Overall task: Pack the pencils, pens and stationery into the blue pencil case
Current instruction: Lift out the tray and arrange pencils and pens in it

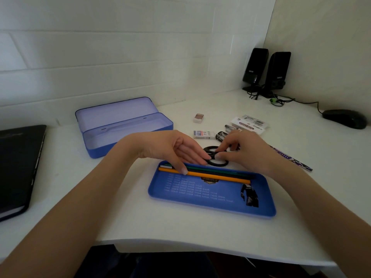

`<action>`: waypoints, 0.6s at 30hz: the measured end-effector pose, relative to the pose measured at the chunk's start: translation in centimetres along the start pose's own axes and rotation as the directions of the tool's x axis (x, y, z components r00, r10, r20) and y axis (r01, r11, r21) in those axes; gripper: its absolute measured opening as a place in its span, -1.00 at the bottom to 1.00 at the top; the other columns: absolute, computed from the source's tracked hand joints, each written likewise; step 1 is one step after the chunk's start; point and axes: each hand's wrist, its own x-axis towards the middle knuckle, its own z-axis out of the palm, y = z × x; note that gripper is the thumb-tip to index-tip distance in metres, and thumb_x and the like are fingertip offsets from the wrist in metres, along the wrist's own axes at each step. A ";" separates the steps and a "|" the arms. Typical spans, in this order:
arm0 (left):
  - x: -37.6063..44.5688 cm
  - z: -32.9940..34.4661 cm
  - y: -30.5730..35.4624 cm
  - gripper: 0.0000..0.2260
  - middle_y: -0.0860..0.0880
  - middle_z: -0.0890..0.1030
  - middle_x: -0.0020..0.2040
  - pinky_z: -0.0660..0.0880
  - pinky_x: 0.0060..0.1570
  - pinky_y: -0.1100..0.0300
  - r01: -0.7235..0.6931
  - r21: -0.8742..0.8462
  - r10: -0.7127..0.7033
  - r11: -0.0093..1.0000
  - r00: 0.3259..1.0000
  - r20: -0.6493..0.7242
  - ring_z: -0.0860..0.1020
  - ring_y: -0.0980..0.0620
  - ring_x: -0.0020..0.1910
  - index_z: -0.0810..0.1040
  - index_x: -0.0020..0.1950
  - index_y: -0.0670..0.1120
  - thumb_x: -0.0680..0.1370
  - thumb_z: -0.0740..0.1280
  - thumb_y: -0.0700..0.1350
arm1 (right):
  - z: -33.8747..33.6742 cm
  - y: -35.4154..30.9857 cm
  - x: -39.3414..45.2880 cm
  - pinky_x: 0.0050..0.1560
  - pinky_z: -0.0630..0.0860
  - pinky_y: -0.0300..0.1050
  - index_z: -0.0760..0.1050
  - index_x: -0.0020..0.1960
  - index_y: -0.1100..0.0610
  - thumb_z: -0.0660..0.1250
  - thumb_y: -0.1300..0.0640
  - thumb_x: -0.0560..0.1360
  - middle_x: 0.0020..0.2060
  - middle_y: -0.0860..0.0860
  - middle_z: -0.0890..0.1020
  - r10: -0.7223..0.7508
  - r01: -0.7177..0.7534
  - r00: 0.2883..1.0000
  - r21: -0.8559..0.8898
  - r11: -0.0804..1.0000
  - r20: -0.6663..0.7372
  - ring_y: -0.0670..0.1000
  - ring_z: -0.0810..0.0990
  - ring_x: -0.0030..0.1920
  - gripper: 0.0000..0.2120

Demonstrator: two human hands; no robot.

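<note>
The blue pencil case stands open and empty at the back left, its lid up. In front of me lies its blue inner tray, holding a yellow pencil and a green pencil along its far edge. Black-handled scissors lie just behind the tray. My left hand is spread, fingertips resting on the pencils and one scissor loop. My right hand pinches the scissor handles; the blades are hidden under it.
Behind my hands lie a small eraser, a lead box, dark pens, sticky notes and a purple patterned pencil. A black laptop sits left; speakers and a mouse sit far right.
</note>
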 end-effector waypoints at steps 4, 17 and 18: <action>-0.1 0.1 0.1 -0.52 -0.01 0.65 0.16 0.51 0.16 0.26 -0.018 0.024 0.018 1.000 1.000 -0.003 0.59 0.09 0.19 0.54 0.23 -0.06 0.38 0.42 -0.44 | -0.9 0.5 -0.1 -0.19 0.39 -0.28 0.66 -0.14 -0.04 0.40 0.05 0.43 -0.27 -0.17 0.60 0.038 -0.031 0.997 0.106 0.994 -0.060 -0.16 0.50 -0.22 -0.94; -0.5 0.2 -0.1 -0.65 0.06 0.67 0.11 0.46 0.23 0.28 -0.033 0.122 0.056 0.992 0.981 -0.186 0.60 0.16 0.15 0.65 0.09 -0.03 0.41 0.43 -0.39 | -2.8 6.8 0.6 -0.23 0.46 -0.09 0.66 -0.15 0.19 0.42 0.09 0.44 -0.27 0.13 0.64 0.457 -0.503 0.815 -0.043 0.863 -0.356 0.08 0.56 -0.25 -0.84; -0.5 0.1 -0.2 -0.66 0.06 0.67 0.11 0.45 0.24 0.29 -0.026 0.135 0.055 0.990 0.976 -0.209 0.59 0.18 0.15 0.66 0.07 -0.01 0.41 0.43 -0.38 | -2.9 6.7 0.5 -0.23 0.46 -0.09 0.65 -0.17 0.18 0.42 0.05 0.43 -0.31 0.11 0.63 0.454 -0.494 0.820 -0.034 0.869 -0.348 0.06 0.55 -0.28 -0.81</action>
